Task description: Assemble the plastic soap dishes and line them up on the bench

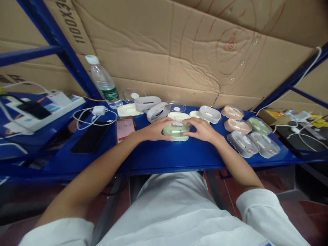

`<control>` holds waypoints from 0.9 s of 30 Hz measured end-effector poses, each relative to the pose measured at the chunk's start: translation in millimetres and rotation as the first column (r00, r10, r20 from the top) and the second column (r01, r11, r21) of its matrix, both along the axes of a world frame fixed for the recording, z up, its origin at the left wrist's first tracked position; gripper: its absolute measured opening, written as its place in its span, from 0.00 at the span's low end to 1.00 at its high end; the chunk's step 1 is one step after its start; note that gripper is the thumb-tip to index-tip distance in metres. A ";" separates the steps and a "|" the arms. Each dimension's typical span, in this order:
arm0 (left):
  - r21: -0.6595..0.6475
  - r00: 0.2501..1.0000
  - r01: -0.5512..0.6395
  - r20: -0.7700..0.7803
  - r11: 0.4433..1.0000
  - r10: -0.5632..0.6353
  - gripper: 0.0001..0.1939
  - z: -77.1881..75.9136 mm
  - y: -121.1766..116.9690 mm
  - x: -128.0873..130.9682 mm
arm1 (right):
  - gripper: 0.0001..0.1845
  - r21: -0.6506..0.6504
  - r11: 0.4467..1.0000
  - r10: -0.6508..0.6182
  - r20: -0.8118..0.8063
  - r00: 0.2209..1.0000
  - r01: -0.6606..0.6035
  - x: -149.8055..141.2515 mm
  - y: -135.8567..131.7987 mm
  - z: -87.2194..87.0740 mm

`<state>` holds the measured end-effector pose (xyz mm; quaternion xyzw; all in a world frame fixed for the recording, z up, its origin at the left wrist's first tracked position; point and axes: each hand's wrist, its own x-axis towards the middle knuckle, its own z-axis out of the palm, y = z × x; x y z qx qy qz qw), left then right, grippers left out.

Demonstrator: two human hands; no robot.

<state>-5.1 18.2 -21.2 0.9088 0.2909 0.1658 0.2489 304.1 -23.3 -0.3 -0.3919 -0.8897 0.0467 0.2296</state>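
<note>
Together, left hand (155, 130) and right hand (203, 129) pinch a green case (175, 131) in curved fingers (194, 134); blue tabletop (176, 155) below, cardboard (143, 51) behind.

The green box (175, 132) is oval with rounded ends. A transparent lid (182, 127) sits on top of it, bearing a whitish label (178, 125). The box is about level, its long side running left to right, held between the left hand (156, 130) and the right hand (202, 130), in front of a cream-coloured piece (178, 116).
</note>
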 end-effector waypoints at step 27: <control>0.133 0.991 -0.066 -0.105 0.989 0.080 0.54 -5.8 -8.8 2.5 | 0.35 0.018 1.000 0.001 0.027 1.000 -0.002 -4.8 13.4 -16.2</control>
